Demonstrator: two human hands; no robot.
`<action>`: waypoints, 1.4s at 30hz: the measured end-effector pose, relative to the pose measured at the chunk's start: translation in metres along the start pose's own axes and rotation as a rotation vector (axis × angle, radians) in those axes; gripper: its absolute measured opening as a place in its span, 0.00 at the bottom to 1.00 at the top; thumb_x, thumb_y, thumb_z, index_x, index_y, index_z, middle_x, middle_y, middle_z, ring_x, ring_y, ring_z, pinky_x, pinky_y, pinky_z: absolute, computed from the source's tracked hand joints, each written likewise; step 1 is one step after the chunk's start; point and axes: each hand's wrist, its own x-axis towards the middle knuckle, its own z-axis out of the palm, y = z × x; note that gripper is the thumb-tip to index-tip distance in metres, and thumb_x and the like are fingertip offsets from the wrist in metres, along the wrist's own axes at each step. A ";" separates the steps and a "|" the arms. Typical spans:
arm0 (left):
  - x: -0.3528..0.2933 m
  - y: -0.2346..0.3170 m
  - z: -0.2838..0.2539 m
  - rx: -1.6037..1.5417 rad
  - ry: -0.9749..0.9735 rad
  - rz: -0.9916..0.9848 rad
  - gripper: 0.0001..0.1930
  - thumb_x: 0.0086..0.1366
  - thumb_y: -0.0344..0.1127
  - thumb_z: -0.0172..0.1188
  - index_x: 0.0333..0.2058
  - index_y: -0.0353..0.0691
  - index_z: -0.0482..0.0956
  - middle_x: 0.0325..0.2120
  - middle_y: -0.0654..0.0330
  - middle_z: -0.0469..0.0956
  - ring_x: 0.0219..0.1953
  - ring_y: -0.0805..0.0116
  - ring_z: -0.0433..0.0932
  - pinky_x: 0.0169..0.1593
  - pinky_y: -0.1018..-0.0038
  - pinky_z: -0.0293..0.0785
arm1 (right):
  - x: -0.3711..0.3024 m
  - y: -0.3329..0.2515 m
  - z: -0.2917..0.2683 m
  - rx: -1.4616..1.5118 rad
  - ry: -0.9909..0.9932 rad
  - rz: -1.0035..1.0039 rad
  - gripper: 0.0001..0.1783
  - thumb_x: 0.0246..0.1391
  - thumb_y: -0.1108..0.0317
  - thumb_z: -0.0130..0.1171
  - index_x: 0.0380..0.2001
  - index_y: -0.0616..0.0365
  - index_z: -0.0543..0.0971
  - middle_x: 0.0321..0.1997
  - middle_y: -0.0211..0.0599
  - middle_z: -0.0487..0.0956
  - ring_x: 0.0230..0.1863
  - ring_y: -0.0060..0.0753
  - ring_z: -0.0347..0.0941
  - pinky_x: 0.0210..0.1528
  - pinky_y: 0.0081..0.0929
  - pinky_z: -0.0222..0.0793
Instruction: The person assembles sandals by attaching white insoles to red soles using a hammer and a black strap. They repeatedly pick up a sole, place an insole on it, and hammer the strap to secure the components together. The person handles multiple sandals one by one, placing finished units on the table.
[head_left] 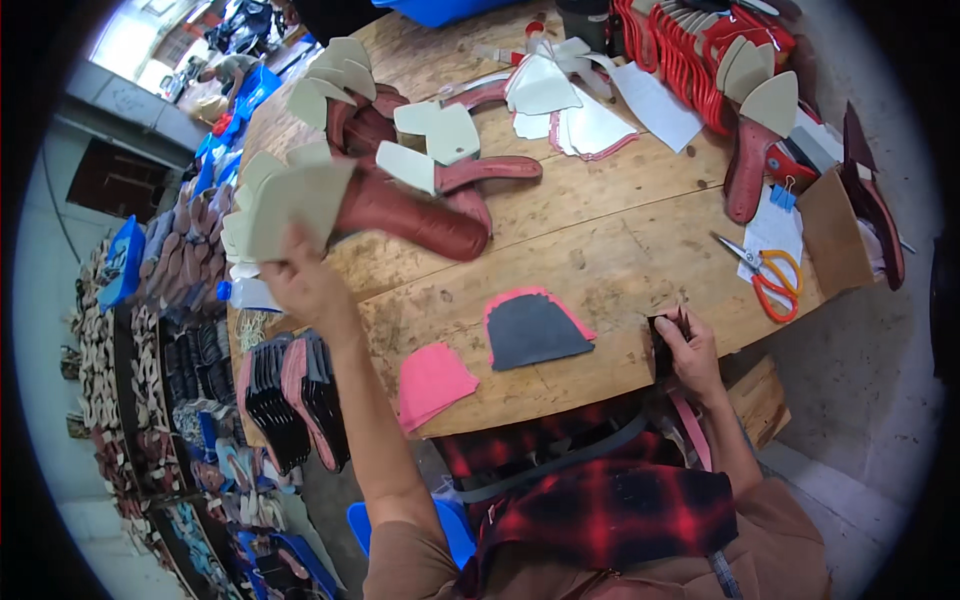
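Raised at the left, my left hand [305,275] is closed on the cream upper of a slipper [410,215] with a dark red sole; both hand and upper are smeared by motion. My right hand [690,350] is pinched at the table's front edge around something dark and thin, too small to make out. Between the hands lies a dark grey curved piece [540,330] on top of pink ones. A small stack of pink pieces [435,385] rests closer to the left, by the edge.
More red slippers with cream uppers [455,140] crowd the wooden table [590,230] at the back left. Orange-handled scissors [775,280] lie right, near a cardboard box [835,235]. Red soles [660,60] stand in a row at the back right. Black soles [275,400] line the left edge.
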 end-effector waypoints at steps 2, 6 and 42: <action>0.015 -0.045 -0.036 0.104 0.076 -0.004 0.09 0.71 0.32 0.52 0.43 0.31 0.72 0.40 0.55 0.77 0.35 0.73 0.77 0.39 0.77 0.74 | 0.001 0.006 -0.002 -0.046 -0.006 -0.031 0.09 0.62 0.69 0.54 0.36 0.65 0.77 0.31 0.25 0.76 0.35 0.15 0.67 0.41 0.18 0.64; 0.031 -0.140 -0.080 0.193 -0.001 -0.236 0.19 0.69 0.37 0.57 0.51 0.30 0.68 0.45 0.53 0.75 0.43 0.70 0.76 0.45 0.75 0.73 | 0.002 0.009 0.001 -0.032 -0.036 -0.029 0.10 0.62 0.67 0.55 0.36 0.65 0.77 0.30 0.26 0.76 0.35 0.16 0.68 0.40 0.18 0.64; -0.131 0.097 0.002 -0.462 -0.754 -0.579 0.20 0.65 0.35 0.61 0.53 0.32 0.72 0.40 0.58 0.80 0.40 0.74 0.78 0.44 0.78 0.74 | -0.002 -0.108 0.064 0.011 -0.497 -0.251 0.09 0.62 0.69 0.57 0.36 0.65 0.79 0.32 0.24 0.77 0.32 0.12 0.68 0.35 0.15 0.65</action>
